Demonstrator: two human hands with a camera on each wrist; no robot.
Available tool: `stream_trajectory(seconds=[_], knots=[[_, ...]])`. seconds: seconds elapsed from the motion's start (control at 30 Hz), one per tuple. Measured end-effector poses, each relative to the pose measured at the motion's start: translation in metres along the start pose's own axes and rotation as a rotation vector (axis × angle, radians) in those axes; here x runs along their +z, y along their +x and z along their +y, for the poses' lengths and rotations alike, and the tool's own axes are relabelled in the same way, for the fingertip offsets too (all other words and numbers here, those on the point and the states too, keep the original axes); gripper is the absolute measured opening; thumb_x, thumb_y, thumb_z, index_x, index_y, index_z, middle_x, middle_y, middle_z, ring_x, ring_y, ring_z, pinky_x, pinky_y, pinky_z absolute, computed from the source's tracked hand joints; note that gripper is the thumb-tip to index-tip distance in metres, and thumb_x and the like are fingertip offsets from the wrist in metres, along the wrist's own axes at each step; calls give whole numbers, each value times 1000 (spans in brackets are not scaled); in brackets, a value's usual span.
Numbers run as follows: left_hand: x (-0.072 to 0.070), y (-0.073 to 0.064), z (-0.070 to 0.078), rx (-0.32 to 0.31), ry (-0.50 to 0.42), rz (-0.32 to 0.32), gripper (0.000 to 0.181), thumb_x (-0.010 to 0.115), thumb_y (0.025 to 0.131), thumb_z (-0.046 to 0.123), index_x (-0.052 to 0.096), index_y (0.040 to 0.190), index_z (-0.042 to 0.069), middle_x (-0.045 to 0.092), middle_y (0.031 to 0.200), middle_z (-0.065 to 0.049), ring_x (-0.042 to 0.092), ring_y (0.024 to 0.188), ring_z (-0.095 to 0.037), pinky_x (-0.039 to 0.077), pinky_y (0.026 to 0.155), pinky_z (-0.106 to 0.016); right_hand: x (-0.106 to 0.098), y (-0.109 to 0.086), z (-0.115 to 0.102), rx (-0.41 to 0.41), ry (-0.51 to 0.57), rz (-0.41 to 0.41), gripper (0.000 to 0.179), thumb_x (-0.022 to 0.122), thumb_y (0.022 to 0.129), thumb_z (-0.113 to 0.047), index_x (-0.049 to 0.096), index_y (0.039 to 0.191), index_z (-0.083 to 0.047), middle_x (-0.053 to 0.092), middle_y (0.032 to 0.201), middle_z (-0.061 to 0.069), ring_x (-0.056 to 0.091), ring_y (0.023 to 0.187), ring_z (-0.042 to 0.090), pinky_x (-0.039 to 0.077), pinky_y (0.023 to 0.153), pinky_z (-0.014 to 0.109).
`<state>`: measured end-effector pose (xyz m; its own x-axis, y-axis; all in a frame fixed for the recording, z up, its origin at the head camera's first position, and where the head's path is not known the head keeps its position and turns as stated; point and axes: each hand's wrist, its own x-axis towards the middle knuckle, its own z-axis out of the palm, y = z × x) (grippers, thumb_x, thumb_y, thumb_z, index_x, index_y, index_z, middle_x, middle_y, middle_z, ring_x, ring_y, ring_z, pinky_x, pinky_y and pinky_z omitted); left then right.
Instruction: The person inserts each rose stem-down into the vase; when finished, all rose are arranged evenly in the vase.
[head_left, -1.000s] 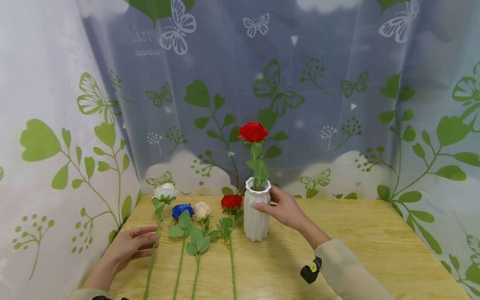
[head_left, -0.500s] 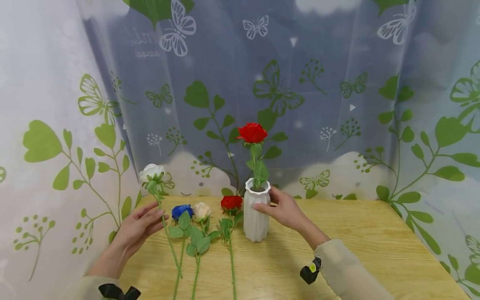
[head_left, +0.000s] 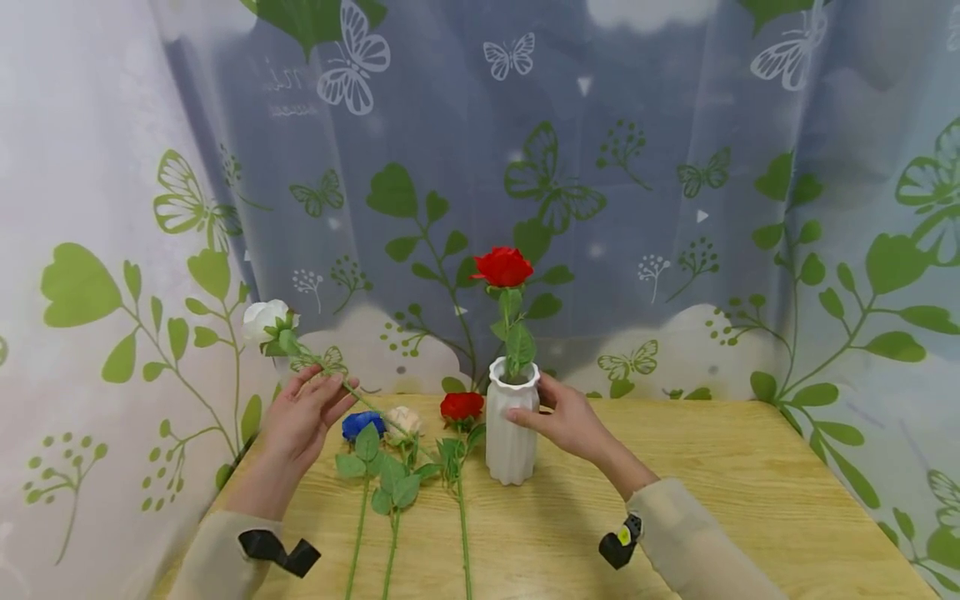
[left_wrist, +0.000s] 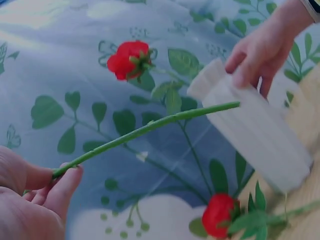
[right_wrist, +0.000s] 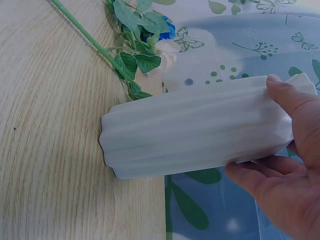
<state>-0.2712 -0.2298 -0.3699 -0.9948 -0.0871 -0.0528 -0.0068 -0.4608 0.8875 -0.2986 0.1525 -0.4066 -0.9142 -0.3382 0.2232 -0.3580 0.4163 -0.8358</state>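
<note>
My left hand [head_left: 306,417] pinches a white rose [head_left: 268,323] by its green stem [left_wrist: 150,126], raised over the table's left side. Its bloom leans up to the left, and the stem's cut end points down toward the vase. Around the upper part of a white fluted vase [head_left: 512,442] my right hand [head_left: 572,419] curls, thumb in front and fingers behind. The vase stands upright on the table, with one red rose [head_left: 504,267] in it. The right wrist view shows the right thumb and fingers on opposite sides of the vase [right_wrist: 195,132].
On the wooden table [head_left: 675,467] lie a blue rose [head_left: 363,426], a cream rose [head_left: 403,422] and a second red rose [head_left: 461,407], stems toward the front. A curtain [head_left: 645,250] printed with leaves and butterflies hangs behind and at both sides.
My left hand has lifted the white rose off the table, moving up and slightly right, and its stem has swung from near upright to a slant. The right hand and vase stay put.
</note>
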Motion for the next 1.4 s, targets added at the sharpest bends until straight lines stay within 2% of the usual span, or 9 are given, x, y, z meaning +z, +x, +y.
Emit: stream_trajectory(seconds=[0.07,0.13,0.4,0.57,0.8,0.97,1.1,1.4], knots=[[10,1,1,30,-41,19,38,57,107,4,37,136,17,61,104,1,78,93,-11,63,92,-24,0,0,0,-1,-3,-2,77,80,96,-36,44,161,-19,54,158,11,57,142,39,58,108,52],[20,3,2,63,-54,30,32,58,107,5,39,130,17,61,99,1,78,93,-12,64,91,-26,0,0,0,-2,-9,-3,77,80,96,-37,44,161,-18,54,158,12,57,142,39,58,108,52],[57,14,-2,177,-100,84,27,60,105,4,42,124,14,58,93,1,76,92,-15,64,94,-31,0,-1,-1,8,-15,2,77,80,95,-36,45,161,-18,55,157,12,57,141,40,58,108,52],[81,21,-8,232,-119,94,28,61,105,1,42,125,9,58,89,1,76,92,-18,65,91,-32,0,0,1,0,-14,2,76,80,95,-36,46,160,-17,56,156,13,57,141,40,58,107,52],[110,27,-13,322,-115,101,29,65,103,0,45,122,10,59,88,1,77,90,-18,66,89,-36,1,0,0,9,-4,1,75,80,96,-35,46,160,-18,56,156,12,57,141,39,59,107,51],[123,27,-20,366,-92,104,32,66,101,-4,46,125,5,61,87,-2,78,87,-19,67,88,-41,0,-1,0,10,-2,0,76,80,96,-35,45,161,-17,55,157,12,57,141,40,59,107,51],[131,26,-26,379,-65,69,32,65,101,-6,48,126,6,63,89,-4,78,87,-22,66,92,-46,0,0,-1,9,0,-3,77,80,96,-35,44,161,-18,55,157,12,57,141,39,59,107,51],[144,26,-43,395,40,-14,34,68,99,-7,51,127,2,66,89,-4,79,79,-16,67,84,-39,1,0,-1,22,4,-2,78,80,95,-36,44,161,-17,54,158,12,56,143,40,58,108,53]])
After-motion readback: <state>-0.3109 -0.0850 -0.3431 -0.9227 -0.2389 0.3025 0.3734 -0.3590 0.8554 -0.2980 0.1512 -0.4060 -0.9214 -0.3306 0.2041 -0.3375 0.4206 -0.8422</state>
